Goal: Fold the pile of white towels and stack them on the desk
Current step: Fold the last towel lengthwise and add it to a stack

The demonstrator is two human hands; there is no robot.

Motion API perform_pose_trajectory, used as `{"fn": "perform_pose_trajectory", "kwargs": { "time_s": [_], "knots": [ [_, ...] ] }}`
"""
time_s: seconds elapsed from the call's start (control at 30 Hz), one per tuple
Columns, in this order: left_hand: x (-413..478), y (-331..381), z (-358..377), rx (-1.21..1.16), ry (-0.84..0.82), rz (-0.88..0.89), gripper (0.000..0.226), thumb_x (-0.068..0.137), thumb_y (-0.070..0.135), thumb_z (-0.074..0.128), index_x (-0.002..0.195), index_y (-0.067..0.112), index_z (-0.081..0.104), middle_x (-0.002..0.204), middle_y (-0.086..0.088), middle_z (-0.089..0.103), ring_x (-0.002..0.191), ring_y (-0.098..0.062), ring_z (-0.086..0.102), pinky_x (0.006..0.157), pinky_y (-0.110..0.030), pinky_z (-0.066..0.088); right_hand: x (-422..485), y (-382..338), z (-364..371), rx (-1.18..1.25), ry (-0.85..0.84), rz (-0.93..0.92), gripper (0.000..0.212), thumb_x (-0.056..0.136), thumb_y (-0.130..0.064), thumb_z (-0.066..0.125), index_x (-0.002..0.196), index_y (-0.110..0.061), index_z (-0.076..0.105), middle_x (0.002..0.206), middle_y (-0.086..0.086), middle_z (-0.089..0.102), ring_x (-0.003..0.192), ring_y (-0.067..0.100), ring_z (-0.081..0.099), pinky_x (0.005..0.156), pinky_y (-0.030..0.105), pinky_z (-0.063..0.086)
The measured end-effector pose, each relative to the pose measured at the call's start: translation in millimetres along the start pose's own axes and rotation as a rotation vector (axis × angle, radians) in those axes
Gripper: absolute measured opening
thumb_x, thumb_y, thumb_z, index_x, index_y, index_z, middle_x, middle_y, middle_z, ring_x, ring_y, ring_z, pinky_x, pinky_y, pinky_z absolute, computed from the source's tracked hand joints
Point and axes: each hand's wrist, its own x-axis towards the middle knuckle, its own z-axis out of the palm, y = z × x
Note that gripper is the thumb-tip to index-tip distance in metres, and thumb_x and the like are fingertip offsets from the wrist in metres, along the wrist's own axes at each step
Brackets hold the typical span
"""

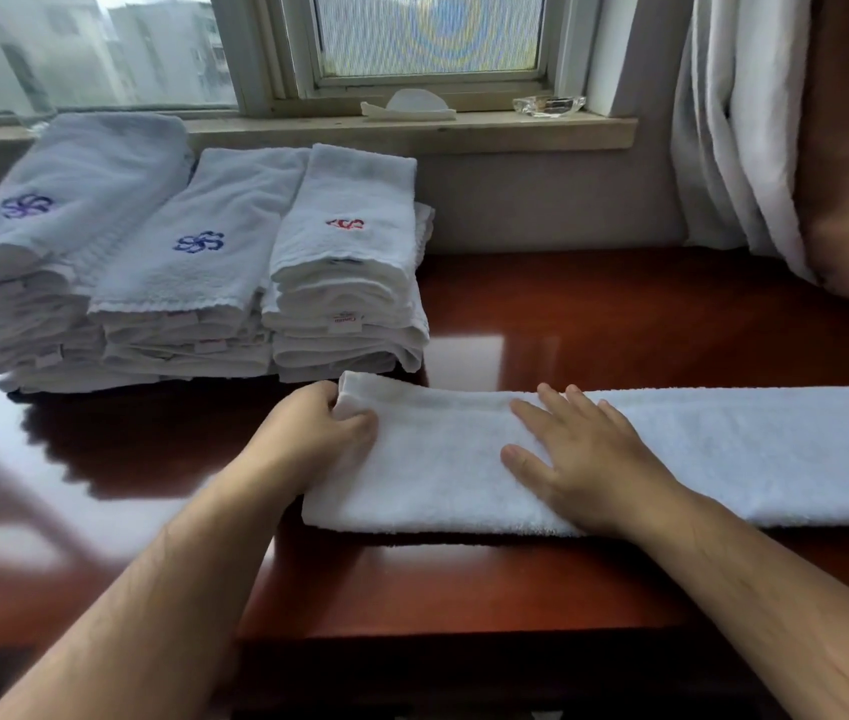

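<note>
The long folded towel (671, 449) lies along the desk's (619, 314) front edge. The left hand (318, 428) pinches its left end; the right hand (578, 459) presses flat. Soft and limp, it is best lifted by the end corners.

The worktop (593, 314) is glossy reddish-brown wood, shiny enough that window glare shows on it. Lying flat on it is a long towel (723, 449), white and folded into a narrow strip, with its right end out of view. Just behind the long towel's left end sit three piles of folded white towels, side by side and pressed together. The red-logo stack (349, 241) is nearest, right up against the long towel, though I can't tell if they actually touch. Further left of it is the middle stack (188, 262) with a blue pinwheel logo, then the far stack (48, 200) with a purple-blue one. Bare wood shows in front of the long towel and behind its right half.
</note>
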Motion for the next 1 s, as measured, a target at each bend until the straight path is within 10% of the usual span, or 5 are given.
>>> {"fn": "perform_pose_trajectory", "kwargs": {
  "time_s": [0.17, 0.33, 0.53, 0.73, 1.0],
  "knots": [
    [-2.6, -1.0, -11.8, -0.107, -0.003, 0.054, 0.019, 0.095, 0.036, 0.063, 0.09, 0.019, 0.072, 0.089, 0.0, 0.076, 0.082, -0.018, 0.072, 0.075, -0.041, 0.058, -5.8, -6.4, -4.7, 0.104, 0.187, -0.018, 0.056, 0.099, -0.056, 0.044, 0.146, -0.027, 0.05, 0.16, 0.004, 0.036, 0.149, 0.025, 0.023, 0.122, 0.041, 0.02],
    [-25.4, 28.9, -49.0, -0.603, -0.127, -0.037, 0.025, 0.098, 0.025, 0.062, 0.087, 0.009, 0.077, 0.088, -0.016, 0.077, 0.074, -0.026, 0.075, 0.055, -0.034, 0.057, -20.3, -55.8, -29.1, 0.606, 0.334, -0.221, 0.039, 0.091, -0.056, 0.046, 0.078, -0.032, 0.073, 0.077, -0.015, 0.07, 0.076, 0.01, 0.063, 0.07, 0.028, 0.051],
    [-29.8, 80.2, -30.8, -0.61, -0.267, 0.013, 0.042, 0.099, 0.043, 0.055, 0.099, 0.006, 0.075, 0.091, -0.017, 0.076, 0.079, -0.026, 0.074, 0.071, -0.039, 0.06, 3.3, -76.9, -61.4, 1.531, -0.277, 0.029, 0.089, 0.094, -0.071, 0.034, 0.114, 0.008, 0.069, 0.103, 0.022, 0.073, 0.087, 0.036, 0.067, 0.081, 0.043, 0.05],
    [-19.5, 72.5, 22.0, -0.592, -0.512, 0.083, 0.068, 0.102, 0.06, 0.025, 0.114, 0.016, 0.076, 0.095, -0.005, 0.074, 0.074, -0.015, 0.049, 0.074, -0.032, 0.04, -5.4, -31.3, -51.2, 1.874, -0.452, 0.051, 0.097, 0.093, -0.079, 0.025, 0.136, 0.0, 0.061, 0.135, 0.024, 0.062, 0.126, 0.035, 0.06, 0.102, 0.044, 0.053],
    [-23.2, 66.8, 67.9, -0.745, -0.175, 0.385, 0.039, 0.086, 0.054, 0.044, 0.099, 0.033, 0.075, 0.093, 0.001, 0.072, 0.084, -0.011, 0.064, 0.076, -0.026, 0.048, -6.1, 1.9, -39.2, 1.691, -0.061, 0.388, 0.029, 0.098, -0.007, 0.056, 0.116, 0.014, 0.066, 0.106, 0.025, 0.074, 0.094, 0.034, 0.074, 0.074, 0.037, 0.062]
  ]
}}
